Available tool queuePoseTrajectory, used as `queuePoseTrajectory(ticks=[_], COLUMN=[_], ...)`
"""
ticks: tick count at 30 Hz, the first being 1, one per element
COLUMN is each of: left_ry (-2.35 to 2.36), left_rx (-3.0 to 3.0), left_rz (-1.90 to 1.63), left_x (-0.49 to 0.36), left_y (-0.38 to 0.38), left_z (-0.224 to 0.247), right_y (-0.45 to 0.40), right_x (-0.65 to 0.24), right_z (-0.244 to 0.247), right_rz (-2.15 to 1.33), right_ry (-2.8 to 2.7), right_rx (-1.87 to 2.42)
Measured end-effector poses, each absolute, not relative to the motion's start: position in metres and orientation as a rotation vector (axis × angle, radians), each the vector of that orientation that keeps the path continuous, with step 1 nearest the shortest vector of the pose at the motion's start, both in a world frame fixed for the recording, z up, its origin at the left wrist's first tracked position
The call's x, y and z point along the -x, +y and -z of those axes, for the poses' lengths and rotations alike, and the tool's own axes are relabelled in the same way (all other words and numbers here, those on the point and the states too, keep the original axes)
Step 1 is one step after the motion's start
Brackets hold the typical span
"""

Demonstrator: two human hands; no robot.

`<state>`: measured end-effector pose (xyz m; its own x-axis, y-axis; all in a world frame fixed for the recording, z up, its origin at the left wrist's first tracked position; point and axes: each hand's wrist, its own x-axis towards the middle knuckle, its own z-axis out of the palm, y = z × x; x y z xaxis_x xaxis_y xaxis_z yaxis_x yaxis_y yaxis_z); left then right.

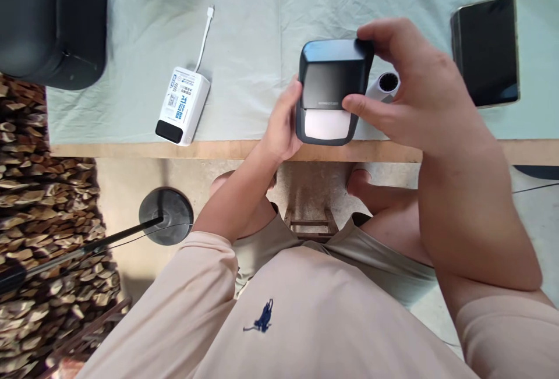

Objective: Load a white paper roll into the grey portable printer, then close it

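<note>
A dark, rounded box-like device (334, 85) with a glossy panel and a white lower section is held between both hands, above the table's front edge. My left hand (283, 123) grips its left side, the fingers partly hidden behind it. With the thumb on the front and a finger at the top right corner, my right hand (414, 88) is closed on the right side. Small lettering on the panel is too blurred to read. Behind the device and right hand, a white object with a round black end (388, 82) is partly hidden.
On the pale green cloth (244, 35) lie a white power bank (183, 102) with a short cable and a dark-screened tablet (487, 50). A large black case (52, 24) stands at left. Below are a round stand base (168, 225) and stacked firewood (48, 222).
</note>
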<state>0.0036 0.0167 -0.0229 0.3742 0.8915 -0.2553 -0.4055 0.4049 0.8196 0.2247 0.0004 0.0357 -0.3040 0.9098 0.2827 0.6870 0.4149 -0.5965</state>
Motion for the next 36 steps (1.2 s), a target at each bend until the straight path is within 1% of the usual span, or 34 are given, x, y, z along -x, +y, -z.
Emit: queuePoseTrajectory(ticks=[5,12,16,18,20,23,26,28,31,34,36], left_ry=[0.666,0.767,0.74,0.698,0.712,0.697,0.702,0.715,0.719,0.744,0.743], left_rx=[-0.736,-0.71,-0.654,-0.608,-0.597,-0.673,-0.775,-0.815,-0.816,-0.761,-0.757], left_rz=[-0.942,-0.902,-0.87,-0.863,-0.839,-0.832,-0.853,-0.861,-0.846,-0.824,-0.826], left_x=[-0.002,-0.002,-0.003,-0.004,-0.005,-0.003,0.0,0.001,-0.001,-0.003,-0.004], left_y=[0.023,0.032,0.028,0.023,0.019,0.019,0.022,0.023,0.02,0.016,0.014], left_z=[0.026,0.038,0.028,0.018,0.013,0.018,0.031,0.034,0.028,0.016,0.013], right_y=[0.002,-0.002,-0.001,0.002,0.007,0.013,0.012,0.008,0.002,0.002,0.003], right_x=[-0.228,-0.224,-0.224,-0.219,-0.211,-0.198,-0.191,-0.192,-0.199,-0.204,-0.206], right_z=[-0.039,-0.041,-0.038,-0.038,-0.04,-0.045,-0.049,-0.051,-0.052,-0.05,-0.048], right_rz=[-0.501,-0.485,-0.409,-0.401,-0.319,-0.172,-0.261,-0.323,-0.376,-0.428,-0.435], right_ry=[-2.099,-2.102,-2.073,-1.961,-1.718,-1.364,-1.335,-1.504,-1.824,-1.927,-1.976], right_rx=[1.375,1.428,1.345,1.294,1.289,1.237,1.168,1.229,1.487,1.773,1.861])
